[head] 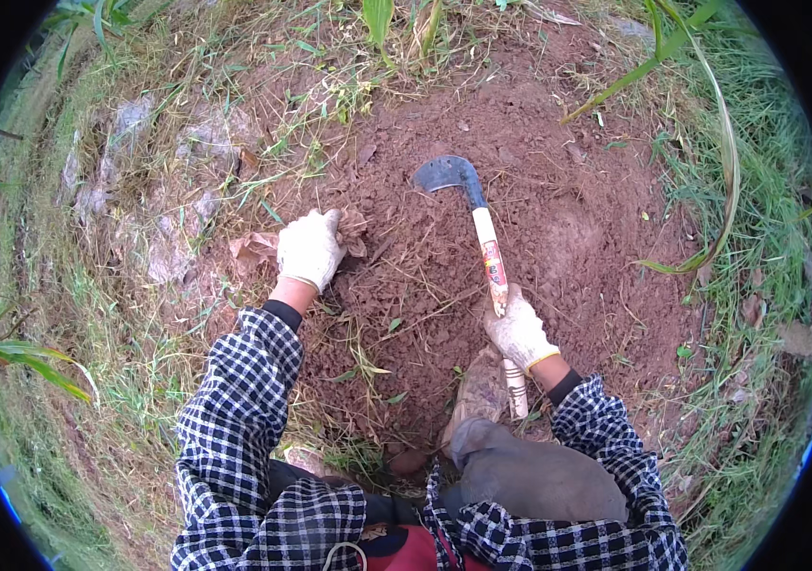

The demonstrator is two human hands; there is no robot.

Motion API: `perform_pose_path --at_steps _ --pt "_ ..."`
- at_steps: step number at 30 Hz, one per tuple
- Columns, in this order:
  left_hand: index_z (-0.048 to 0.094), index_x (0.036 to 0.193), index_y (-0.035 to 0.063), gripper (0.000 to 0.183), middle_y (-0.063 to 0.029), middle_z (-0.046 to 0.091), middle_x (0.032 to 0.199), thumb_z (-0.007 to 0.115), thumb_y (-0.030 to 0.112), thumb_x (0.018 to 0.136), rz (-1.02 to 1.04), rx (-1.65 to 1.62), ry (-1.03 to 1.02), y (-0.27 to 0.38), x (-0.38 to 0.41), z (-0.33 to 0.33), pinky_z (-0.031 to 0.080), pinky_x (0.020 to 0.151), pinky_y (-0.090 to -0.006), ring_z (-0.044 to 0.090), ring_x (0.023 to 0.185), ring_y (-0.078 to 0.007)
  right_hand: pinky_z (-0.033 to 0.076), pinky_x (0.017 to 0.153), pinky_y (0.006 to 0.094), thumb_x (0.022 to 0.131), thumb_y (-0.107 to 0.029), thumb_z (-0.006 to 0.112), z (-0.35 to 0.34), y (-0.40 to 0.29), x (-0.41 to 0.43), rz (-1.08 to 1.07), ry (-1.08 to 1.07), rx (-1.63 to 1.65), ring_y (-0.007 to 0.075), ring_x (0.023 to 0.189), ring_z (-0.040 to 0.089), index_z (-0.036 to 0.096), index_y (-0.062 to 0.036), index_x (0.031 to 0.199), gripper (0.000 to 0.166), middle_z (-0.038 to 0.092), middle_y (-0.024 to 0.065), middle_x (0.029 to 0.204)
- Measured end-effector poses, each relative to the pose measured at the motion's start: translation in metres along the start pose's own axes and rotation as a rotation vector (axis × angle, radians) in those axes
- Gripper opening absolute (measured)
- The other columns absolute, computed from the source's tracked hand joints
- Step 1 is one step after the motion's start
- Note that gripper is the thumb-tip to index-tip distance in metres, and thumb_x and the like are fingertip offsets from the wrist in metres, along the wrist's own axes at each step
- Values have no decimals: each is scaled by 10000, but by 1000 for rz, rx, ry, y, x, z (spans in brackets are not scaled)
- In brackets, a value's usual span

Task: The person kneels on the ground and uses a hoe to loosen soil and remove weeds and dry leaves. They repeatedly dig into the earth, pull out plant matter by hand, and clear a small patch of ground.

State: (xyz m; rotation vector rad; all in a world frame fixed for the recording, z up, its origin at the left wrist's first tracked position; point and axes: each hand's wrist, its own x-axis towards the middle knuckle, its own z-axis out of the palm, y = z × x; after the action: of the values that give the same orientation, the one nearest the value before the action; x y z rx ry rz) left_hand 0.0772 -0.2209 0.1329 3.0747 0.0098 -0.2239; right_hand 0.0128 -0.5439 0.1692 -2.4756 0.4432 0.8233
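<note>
My right hand [519, 328], in a white knit glove, grips the pale handle of a short hand sickle [486, 228]. Its dark hooked blade [443, 173] points left, over or on the loose reddish soil. A red label with writing wraps the handle, and the butt end sticks out below my fist. On the left, my gloved left hand [311, 250] is closed around a crumpled brown sheet [254, 250], paper or film. Parts of the sheet show on both sides of the fingers; the middle is hidden by the glove.
Broken-up soil [406, 300] with dry stalks and small weeds spreads before me. Whitish film patches [131, 118] lie among cut grass at left. Long leaves [727, 157] hang in from the upper right, above green grass. My boot [477, 389] is close to the handle's butt.
</note>
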Motion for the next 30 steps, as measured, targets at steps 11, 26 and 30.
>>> perform_pose_path --at_steps 11,26,30 --pt "617 1174 181 513 -128 651 978 783 365 724 -45 -59 44 -5 6 1 542 757 -425 662 913 -312 503 730 502 819 -203 643 -79 88 -140 67 -64 -171 464 887 627 505 -50 1165 403 648 274 886" --pt "566 1205 173 552 -104 608 1035 775 293 709 43 -3 -17 8 -22 17 496 787 -445 626 942 -308 543 640 494 843 -189 591 35 -62 19 -196 125 136 397 686 674 444 -36 1140 364 656 224 821" --pt "565 1215 165 559 -108 606 1059 772 268 707 63 37 -19 6 -26 31 494 795 -451 623 953 -313 430 366 284 862 -102 612 -22 -96 -11 -75 -469 890 130 448 507 465 -74 1060 248 497 9 656"
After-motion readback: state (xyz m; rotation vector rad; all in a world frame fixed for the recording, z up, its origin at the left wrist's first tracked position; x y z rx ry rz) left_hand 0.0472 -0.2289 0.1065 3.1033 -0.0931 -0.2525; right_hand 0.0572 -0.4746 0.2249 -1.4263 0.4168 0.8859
